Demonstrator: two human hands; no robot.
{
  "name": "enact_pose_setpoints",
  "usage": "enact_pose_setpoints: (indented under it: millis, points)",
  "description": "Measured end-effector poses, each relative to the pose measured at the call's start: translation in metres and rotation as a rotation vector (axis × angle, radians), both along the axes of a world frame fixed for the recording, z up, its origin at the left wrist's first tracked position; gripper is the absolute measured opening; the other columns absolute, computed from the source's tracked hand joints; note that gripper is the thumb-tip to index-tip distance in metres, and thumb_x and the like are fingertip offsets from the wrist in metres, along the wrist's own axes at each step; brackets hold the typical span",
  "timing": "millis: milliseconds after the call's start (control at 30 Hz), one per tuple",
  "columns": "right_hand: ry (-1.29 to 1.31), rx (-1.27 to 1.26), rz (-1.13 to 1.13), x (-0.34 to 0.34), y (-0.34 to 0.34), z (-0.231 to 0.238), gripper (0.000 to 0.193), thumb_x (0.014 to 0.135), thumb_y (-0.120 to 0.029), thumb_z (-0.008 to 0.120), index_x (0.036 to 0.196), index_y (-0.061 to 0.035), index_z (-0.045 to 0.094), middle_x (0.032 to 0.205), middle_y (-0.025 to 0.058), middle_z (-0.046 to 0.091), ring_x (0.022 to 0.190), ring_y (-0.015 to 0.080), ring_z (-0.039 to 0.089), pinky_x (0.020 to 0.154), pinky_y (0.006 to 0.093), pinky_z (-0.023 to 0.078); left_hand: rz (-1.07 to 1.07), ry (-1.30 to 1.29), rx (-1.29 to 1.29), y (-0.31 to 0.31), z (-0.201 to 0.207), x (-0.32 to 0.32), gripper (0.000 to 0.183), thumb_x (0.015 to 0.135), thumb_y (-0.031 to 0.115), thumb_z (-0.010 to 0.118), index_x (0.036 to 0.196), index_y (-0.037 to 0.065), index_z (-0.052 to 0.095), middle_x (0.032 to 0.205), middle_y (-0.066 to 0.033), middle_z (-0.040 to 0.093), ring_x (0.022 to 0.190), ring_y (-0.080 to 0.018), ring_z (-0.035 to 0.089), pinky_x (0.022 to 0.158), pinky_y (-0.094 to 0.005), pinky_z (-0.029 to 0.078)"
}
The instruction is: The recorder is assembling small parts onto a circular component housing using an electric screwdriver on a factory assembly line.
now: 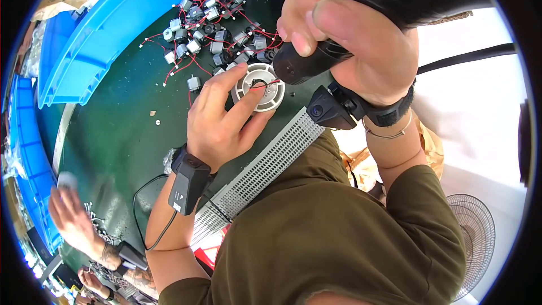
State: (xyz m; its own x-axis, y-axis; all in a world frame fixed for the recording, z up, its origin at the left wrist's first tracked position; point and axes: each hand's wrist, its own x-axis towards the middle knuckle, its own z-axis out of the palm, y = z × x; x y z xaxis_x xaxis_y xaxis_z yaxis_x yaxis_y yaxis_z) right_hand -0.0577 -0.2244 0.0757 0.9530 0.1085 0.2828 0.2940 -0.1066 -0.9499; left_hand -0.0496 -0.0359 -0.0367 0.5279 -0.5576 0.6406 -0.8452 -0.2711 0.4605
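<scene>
My right hand point(370, 42) is wrapped round a thick black electric screwdriver point(302, 68), tilted down toward the left. Its nose end is at the right rim of a round white plastic housing point(273, 95) with ribs inside. My left hand point(217, 118) holds that housing against the green table, the index finger on its far rim and another finger reaching into its middle. A thin red wire lies across the housing's centre. The screwdriver's tip is hidden. Just beyond lies a heap of small grey motors point(217, 42) with red wires and white connectors.
A blue plastic bin point(93, 51) curves along the far left. A white perforated strip point(271, 161) runs along the table's near edge. At lower left, another person's hand point(70, 220) holds a blurred object. A wire fan point(474, 237) stands at right, below a black cable point(468, 58).
</scene>
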Motion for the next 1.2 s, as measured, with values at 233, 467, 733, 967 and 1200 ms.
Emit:
enact_pose_setpoints:
  millis: [233,467,733,967,1200]
  points:
    - [-0.949,-0.061,0.213,0.029,0.000,-0.016,0.014,0.068,0.010,0.065,0.071,-0.0023,0.060,0.113,0.0102,0.053,0.061,0.0048,0.050,0.055,0.0207,0.040,-0.008,0.005,0.003,-0.001,0.000,0.000,0.032,0.063,0.012,0.078,0.091,0.003,0.066,0.109,-0.0178,0.057,0.093,-0.0309,0.060,0.072,-0.0366,0.053]
    - [0.099,-0.113,-0.094,-0.008,0.010,0.015,0.011,0.074,0.006,0.063,0.080,-0.0022,0.058,0.081,0.0015,0.058,0.062,0.0040,0.049,0.055,0.0192,0.038,0.041,0.247,-0.073,0.001,0.008,-0.001,0.025,0.066,0.011,0.077,0.089,0.004,0.068,0.113,-0.0141,0.056,0.098,-0.0304,0.056,0.081,-0.0371,0.045]
    - [0.113,0.245,0.005,-0.011,0.017,0.012,0.009,0.077,0.002,0.063,0.079,-0.0037,0.056,0.071,-0.0006,0.056,0.063,0.0050,0.050,0.056,0.0189,0.039,0.081,0.307,-0.045,-0.008,0.019,-0.004,0.017,0.067,0.003,0.072,0.084,0.005,0.070,0.105,-0.0099,0.061,0.094,-0.0266,0.057,0.079,-0.0347,0.045]
    - [0.232,0.019,-0.091,-0.014,0.016,0.031,0.010,0.075,0.001,0.065,0.080,-0.0034,0.058,0.070,-0.0012,0.056,0.061,0.0063,0.051,0.057,0.0189,0.041,0.072,0.671,-0.191,-0.016,0.021,-0.011,0.015,0.069,0.003,0.073,0.083,0.003,0.069,0.106,-0.0112,0.061,0.096,-0.0267,0.058,0.077,-0.0332,0.048]
    - [0.539,-0.198,-0.140,-0.001,0.028,0.032,0.010,0.073,0.003,0.065,0.079,-0.0035,0.060,0.068,-0.0029,0.056,0.060,0.0051,0.052,0.057,0.0184,0.041,0.031,0.334,-0.002,-0.007,0.023,-0.009,0.038,0.067,0.006,0.077,0.102,0.000,0.063,0.116,-0.0155,0.055,0.101,-0.0303,0.057,0.084,-0.0360,0.048]
